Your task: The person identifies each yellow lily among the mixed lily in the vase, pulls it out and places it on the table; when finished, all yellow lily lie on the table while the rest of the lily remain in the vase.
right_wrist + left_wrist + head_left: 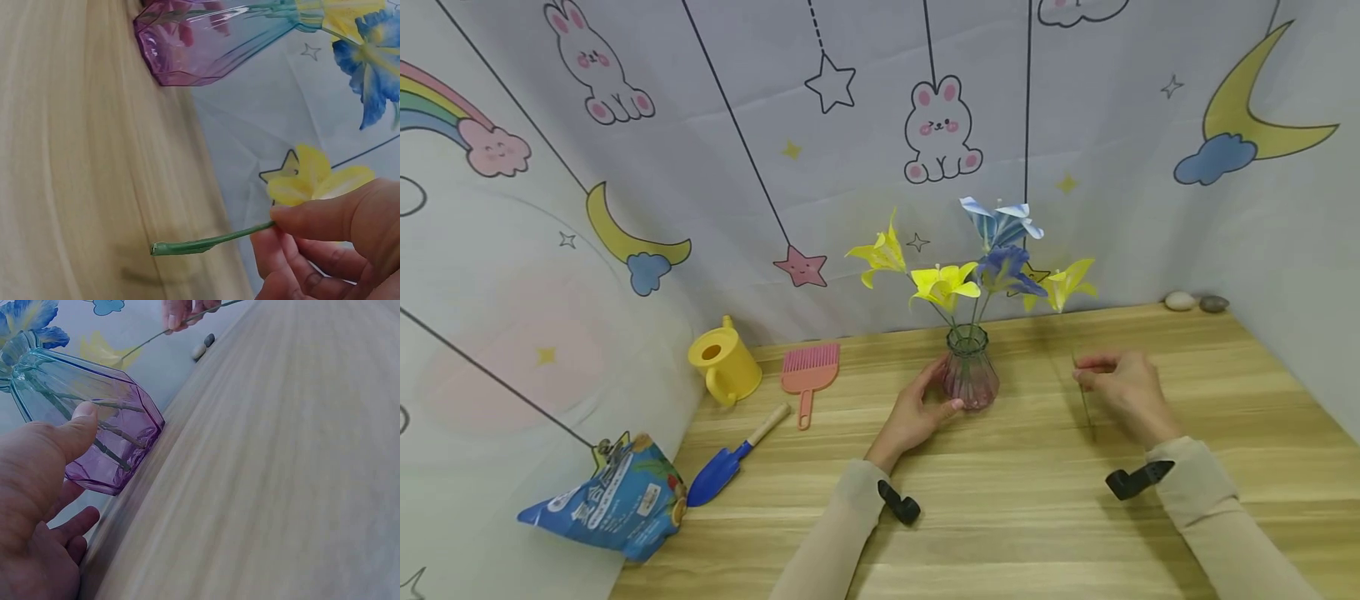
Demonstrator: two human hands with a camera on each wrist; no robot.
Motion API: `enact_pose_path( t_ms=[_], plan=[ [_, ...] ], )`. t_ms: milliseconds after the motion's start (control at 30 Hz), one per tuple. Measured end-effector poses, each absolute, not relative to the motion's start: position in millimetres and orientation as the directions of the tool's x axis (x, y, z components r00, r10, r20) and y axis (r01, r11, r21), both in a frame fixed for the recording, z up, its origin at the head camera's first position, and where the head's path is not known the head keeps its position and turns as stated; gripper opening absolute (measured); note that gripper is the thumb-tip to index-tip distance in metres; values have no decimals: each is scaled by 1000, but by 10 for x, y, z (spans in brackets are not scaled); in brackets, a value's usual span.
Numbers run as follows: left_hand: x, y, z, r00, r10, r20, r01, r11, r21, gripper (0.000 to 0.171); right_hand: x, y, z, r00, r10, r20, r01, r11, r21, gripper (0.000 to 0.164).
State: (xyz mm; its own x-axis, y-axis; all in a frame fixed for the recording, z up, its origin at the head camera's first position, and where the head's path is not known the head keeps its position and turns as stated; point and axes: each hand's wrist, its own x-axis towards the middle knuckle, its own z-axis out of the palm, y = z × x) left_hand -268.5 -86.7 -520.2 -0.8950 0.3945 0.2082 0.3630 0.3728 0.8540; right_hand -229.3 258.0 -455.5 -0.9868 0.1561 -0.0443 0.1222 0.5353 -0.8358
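Note:
A ribbed glass vase (972,379), teal at the neck and purple below, stands upright on the table. Two yellow lilies (945,286) and two blue flowers (1011,268) rise from it, their stems showing through the glass (112,428). My left hand (917,412) holds the vase low on its left side, thumb in front; the other fingers are partly hidden. To the right, my right hand (1123,392) pinches the green stem (212,242) of another yellow lily (1063,286) between thumb and fingers. This stem's cut lower end hangs above the table, apart from the vase.
On the left are a yellow watering can (730,362), a coral dustpan-shaped tool (810,375), a blue trowel (718,475) and a clipped blue bag (617,500). Two pebbles (1180,301) lie at the back right. A printed cloth (865,167) hangs behind the table (1000,517).

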Motion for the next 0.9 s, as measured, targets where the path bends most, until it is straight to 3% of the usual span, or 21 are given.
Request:
enact_pose_path(
  t_ms=[333, 900],
  plan=[
    [-2685, -863, -5213, -896, 392, 208, 363, 377, 852, 79, -2308, 2509, -4695, -984, 121, -129, 169, 431, -886, 37],
    [-2680, -858, -5200, -899, 392, 193, 351, 383, 854, 79, -2311, 2469, -4799, -979, 82, -188, 205, 413, -887, 43]
  ],
)
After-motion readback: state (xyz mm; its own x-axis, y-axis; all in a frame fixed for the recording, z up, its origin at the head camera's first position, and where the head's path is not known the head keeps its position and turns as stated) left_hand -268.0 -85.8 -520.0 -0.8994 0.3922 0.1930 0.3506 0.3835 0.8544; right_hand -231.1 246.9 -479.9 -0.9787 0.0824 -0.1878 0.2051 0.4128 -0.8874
